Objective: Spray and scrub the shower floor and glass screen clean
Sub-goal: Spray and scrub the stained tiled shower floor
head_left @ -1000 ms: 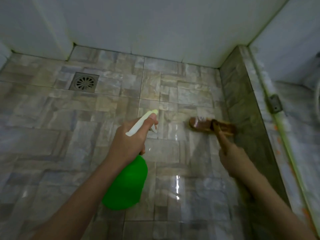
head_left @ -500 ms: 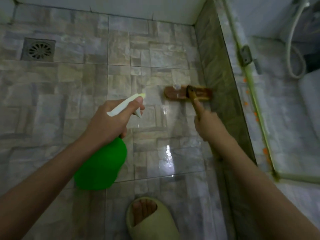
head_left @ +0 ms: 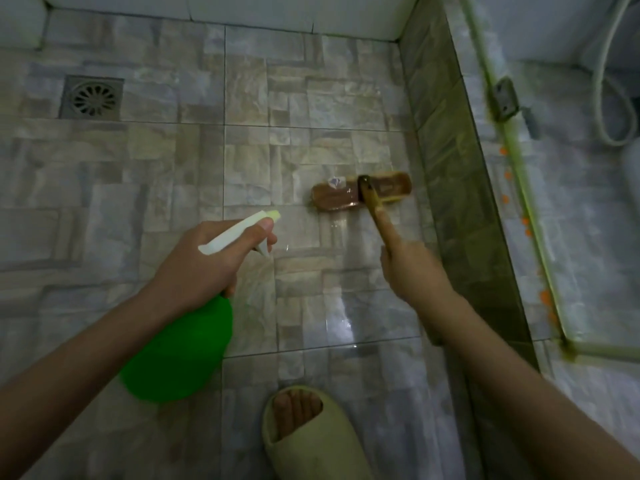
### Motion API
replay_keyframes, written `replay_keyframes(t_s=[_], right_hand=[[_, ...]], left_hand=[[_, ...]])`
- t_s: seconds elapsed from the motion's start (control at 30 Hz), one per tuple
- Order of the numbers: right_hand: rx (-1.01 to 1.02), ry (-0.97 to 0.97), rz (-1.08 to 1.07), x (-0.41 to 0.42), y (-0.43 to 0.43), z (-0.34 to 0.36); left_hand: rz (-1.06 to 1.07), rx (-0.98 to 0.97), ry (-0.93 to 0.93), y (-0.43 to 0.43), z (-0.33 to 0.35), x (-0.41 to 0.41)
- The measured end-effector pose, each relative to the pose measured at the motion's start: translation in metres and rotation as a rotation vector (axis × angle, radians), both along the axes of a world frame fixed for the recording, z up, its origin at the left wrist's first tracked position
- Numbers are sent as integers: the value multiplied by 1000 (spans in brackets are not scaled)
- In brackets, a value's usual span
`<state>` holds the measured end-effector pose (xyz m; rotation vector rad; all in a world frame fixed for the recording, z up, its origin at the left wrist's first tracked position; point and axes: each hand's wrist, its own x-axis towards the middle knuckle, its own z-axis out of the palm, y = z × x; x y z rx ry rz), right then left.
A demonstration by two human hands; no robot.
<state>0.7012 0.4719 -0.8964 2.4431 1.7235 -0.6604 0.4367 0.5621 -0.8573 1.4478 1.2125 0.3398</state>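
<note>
My left hand (head_left: 204,261) grips a green spray bottle (head_left: 180,351) by its white trigger head, nozzle aimed forward over the stone-patterned shower floor (head_left: 173,161). My right hand (head_left: 410,265) holds the handle of a brown scrub brush (head_left: 360,192), index finger stretched along the handle. The brush head lies flat on the wet tiles close to the raised kerb. The glass screen (head_left: 540,209) stands on that kerb at the right, with a greenish frame edge.
A round-grated floor drain (head_left: 91,97) sits at the far left. A tiled kerb (head_left: 460,188) borders the floor on the right, with a metal hinge (head_left: 504,98) on the screen. A shower hose (head_left: 609,98) hangs beyond the glass. My slippered foot (head_left: 304,431) is at bottom centre.
The view has tilted down, bringing my slipper into sight. The brush has shifted slightly along the floor beside the kerb. Both hands keep their holds.
</note>
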Motion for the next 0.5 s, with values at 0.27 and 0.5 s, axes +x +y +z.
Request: replay_keyframes(t_s=[0.27,0.5], right_hand=[[-438,69,-2,-46,-129,38],[-58,-23,242,-69,20,-1]], left_hand=[[117,-16,12,-11,14,-34],[210,-3,42,-21,10,-62]])
